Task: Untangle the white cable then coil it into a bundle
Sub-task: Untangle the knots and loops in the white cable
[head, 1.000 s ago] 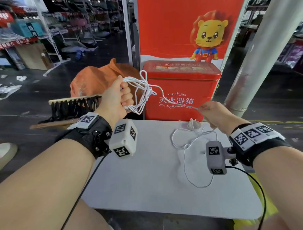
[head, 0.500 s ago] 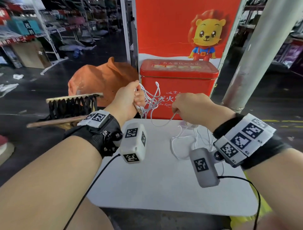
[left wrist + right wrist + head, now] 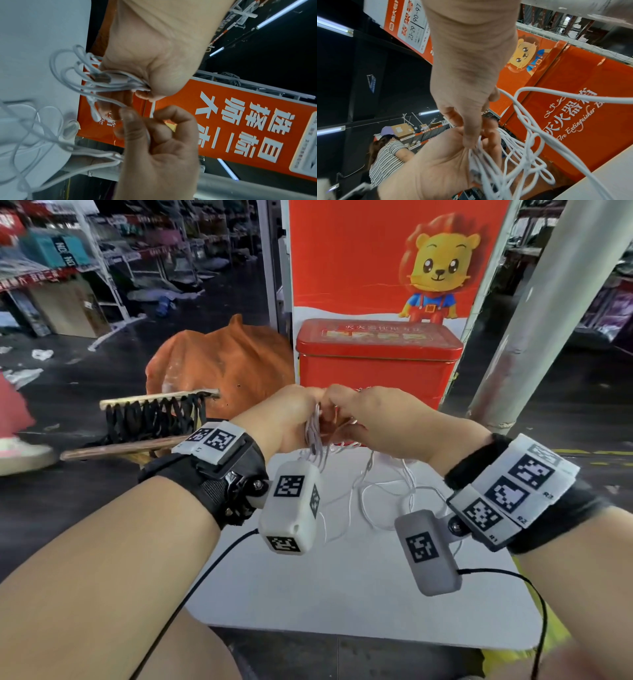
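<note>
Both hands raised, knuckles together: left hand (image 3: pixel 284 419) fisted w/ white cable (image 3: pixel 96 81) loops, right hand (image 3: pixel 383 422) pinching strand.

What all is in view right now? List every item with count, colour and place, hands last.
thin white cable: one, white, loops bunched between the hands, the rest trailing on the table
flat white table: one, white, under the hands
red metal fire-extinguisher box: one, red, standing just beyond the table's far edge
red poster with a cartoon lion: one, red and yellow, behind the box
orange plastic bag: one, orange, left of the box
broom with black bristles: one, wood and black, lying left of the table
grey metal pillar: one, grey, right of the box
person in a striped shirt: one, in the background
left hand: grips the bunched loops
right hand: pinches a strand beside the bunch
</note>
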Demonstrator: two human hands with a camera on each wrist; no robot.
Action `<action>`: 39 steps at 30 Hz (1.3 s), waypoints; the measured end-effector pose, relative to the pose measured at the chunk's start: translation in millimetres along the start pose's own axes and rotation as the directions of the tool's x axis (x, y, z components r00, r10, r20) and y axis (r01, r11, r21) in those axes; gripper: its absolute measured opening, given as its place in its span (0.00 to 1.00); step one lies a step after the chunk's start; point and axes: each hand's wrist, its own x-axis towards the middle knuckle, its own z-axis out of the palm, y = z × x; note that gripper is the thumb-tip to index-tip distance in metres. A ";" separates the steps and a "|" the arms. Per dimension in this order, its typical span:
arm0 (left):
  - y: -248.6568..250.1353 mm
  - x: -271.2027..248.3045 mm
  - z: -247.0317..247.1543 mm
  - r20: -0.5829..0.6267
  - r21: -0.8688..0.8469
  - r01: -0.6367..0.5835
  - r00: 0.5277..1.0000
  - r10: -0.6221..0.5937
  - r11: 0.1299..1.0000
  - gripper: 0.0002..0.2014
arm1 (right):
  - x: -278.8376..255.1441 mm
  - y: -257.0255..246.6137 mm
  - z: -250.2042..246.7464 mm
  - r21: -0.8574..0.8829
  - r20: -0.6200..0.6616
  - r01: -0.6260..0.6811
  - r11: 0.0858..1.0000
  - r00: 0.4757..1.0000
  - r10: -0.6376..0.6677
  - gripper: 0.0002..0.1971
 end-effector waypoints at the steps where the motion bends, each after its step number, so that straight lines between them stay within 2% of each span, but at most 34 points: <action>1: 0.3 -2.8 0.9 0.021 0.033 0.021 1.000 -0.022 0.999 0.08 | 0.0 0.0 -0.4 0.049 -0.018 -0.015 0.999 1.000 0.016 0.14; 4: -1.7 -11.1 7.7 0.053 0.231 0.019 0.998 -0.033 0.973 0.07 | 1.3 2.7 -1.4 0.142 -0.084 -0.031 0.989 0.996 0.043 0.16; 7: -1.2 -11.9 11.7 0.110 0.418 -0.038 0.994 -0.009 0.908 0.16 | 5.0 8.9 -0.2 0.186 -0.098 -0.113 0.976 0.986 0.133 0.17; 10: 12.4 -9.1 -1.3 0.109 0.319 -0.099 0.992 0.067 0.943 0.15 | 1.3 30.6 -2.0 0.365 -0.127 -0.181 0.913 0.962 0.241 0.14; 12: 21.1 -8.1 -21.4 0.077 0.198 -0.138 0.989 0.125 0.971 0.15 | -9.8 51.0 -4.2 0.478 -0.164 -0.214 0.852 0.931 0.326 0.09; 14: 21.6 -6.7 -41.5 0.044 0.148 -0.140 0.990 0.135 0.979 0.15 | -21.9 62.7 -6.7 0.566 -0.185 -0.216 0.795 0.907 0.378 0.04; 18: 9.4 -6.8 -42.7 0.061 0.220 -0.103 0.994 0.092 0.970 0.14 | -21.1 51.8 -11.7 0.572 -0.200 -0.143 0.808 0.931 0.306 0.06; 23: 4.4 -14.5 -14.0 0.135 0.190 -0.068 0.990 0.043 0.979 0.10 | -0.4 25.6 -13.6 0.475 -0.179 -0.078 0.876 0.967 0.183 0.07; 25: 3.0 -15.1 -7.9 0.150 0.167 -0.065 0.988 0.040 0.984 0.09 | 3.5 19.5 -11.7 0.466 -0.194 -0.067 0.882 0.965 0.176 0.08; 29: 0.4 -14.0 -5.4 0.104 0.157 -0.110 0.990 0.095 0.981 0.10 | 4.4 14.8 -12.8 0.511 -0.211 -0.063 0.857 0.957 0.197 0.08; 33: -1.1 -19.3 -0.1 0.222 0.050 -0.073 0.973 0.060 0.996 0.14 | 5.7 21.1 -11.5 0.521 -0.281 -0.101 0.847 0.917 0.283 0.12; 36: -4.0 -20.8 4.0 0.296 0.090 -0.027 0.955 -0.001 0.996 0.22 | 5.7 31.3 -11.0 0.546 -0.321 -0.166 0.821 0.864 0.388 0.14; 39: -3.0 -23.6 6.9 0.345 0.146 -0.011 0.938 -0.040 0.989 0.17 | 1.9 44.9 -14.3 0.608 -0.376 -0.199 0.769 0.780 0.500 0.13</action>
